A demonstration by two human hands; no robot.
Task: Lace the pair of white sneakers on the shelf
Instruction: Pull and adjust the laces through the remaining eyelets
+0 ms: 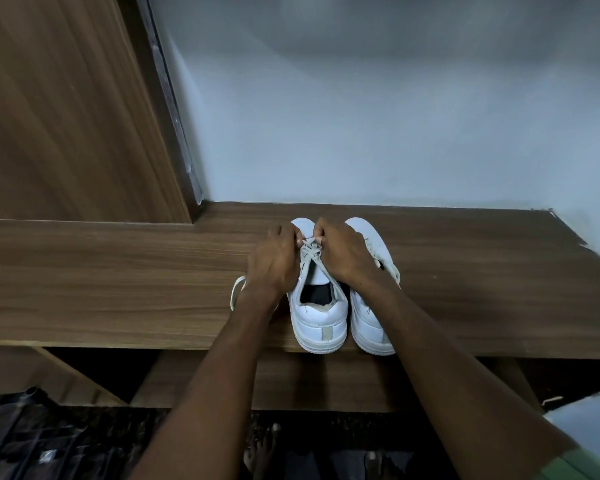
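Two white sneakers stand side by side on the wooden shelf (118, 271), heels toward me. Over the left sneaker (317, 320) both my hands work its grey-white lace (310, 252). My left hand (274, 261) pinches the lace at the upper eyelets from the left side. My right hand (343, 254) pinches the lace from the right, fingertips almost meeting the left hand's. A loose loop of lace (236, 289) trails onto the shelf left of my left wrist. The right sneaker (369, 323) is partly hidden under my right forearm, its lace hanging off the right side.
A pale wall rises right behind the shelf, and a wooden panel (66, 116) stands at the back left. Below the shelf's front edge lie a lower wooden board (274, 382), a dark crate (32, 438) at bottom left and a pale box (593, 414) at bottom right.
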